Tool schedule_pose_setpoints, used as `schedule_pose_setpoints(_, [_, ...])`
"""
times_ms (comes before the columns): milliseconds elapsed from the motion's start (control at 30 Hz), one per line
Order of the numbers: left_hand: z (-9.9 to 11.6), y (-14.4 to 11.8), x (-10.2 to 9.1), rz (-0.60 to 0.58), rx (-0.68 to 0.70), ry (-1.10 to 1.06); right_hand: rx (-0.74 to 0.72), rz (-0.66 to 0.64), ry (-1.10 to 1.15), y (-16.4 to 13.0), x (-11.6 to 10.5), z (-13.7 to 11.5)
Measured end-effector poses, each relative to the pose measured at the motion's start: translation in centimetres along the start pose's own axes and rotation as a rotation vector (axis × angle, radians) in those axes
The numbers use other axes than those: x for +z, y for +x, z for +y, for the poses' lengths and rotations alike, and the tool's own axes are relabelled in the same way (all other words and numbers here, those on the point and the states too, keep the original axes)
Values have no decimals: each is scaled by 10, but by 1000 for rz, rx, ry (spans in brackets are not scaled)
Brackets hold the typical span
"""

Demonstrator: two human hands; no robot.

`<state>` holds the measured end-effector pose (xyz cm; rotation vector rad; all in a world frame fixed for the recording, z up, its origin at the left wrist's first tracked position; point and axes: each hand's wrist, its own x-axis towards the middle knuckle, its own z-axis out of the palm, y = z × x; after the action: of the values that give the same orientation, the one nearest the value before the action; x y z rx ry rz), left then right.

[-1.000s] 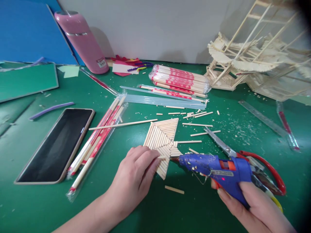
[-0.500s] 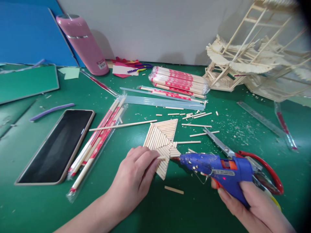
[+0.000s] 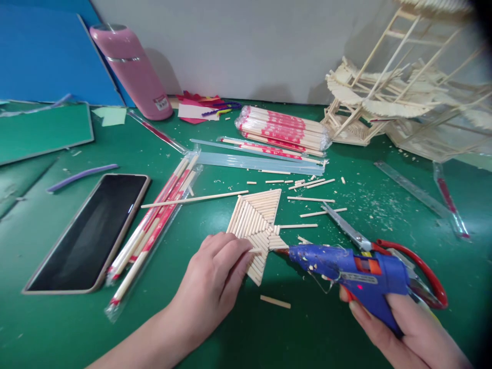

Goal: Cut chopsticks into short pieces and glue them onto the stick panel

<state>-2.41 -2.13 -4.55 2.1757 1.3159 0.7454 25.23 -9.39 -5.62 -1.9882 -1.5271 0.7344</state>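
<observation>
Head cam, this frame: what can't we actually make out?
- Lower corner of the triangular panel of glued wooden sticks: under the left hand.
- Blue hot-glue gun handle: inside the right hand, itself cut by the bottom edge.
- Red-handled scissors: handles partly behind the gun.
- Label on the pink bottle: too small.
- Top-right corner: dark vignette.

Matt wooden stick panel (image 3: 255, 220); glossy plastic glue gun (image 3: 353, 274)

Stick panel (image 3: 255, 220) lies flat — blue glue gun (image 3: 346, 271) (nozzle touching) beside it.
</observation>
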Motion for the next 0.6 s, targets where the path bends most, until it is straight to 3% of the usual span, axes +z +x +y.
schedule_pose_setpoints(100, [1,0,-1,2,4,-3,-37,106,17,-3,4,-1])
schedule_pose_setpoints(267, [1,1,-1,6,6,-3,53,12,-43,-9,2,-9])
schedule_pose_setpoints(600, [1,0,-1,-4,9,1,-7,102,-83,-7,3,2])
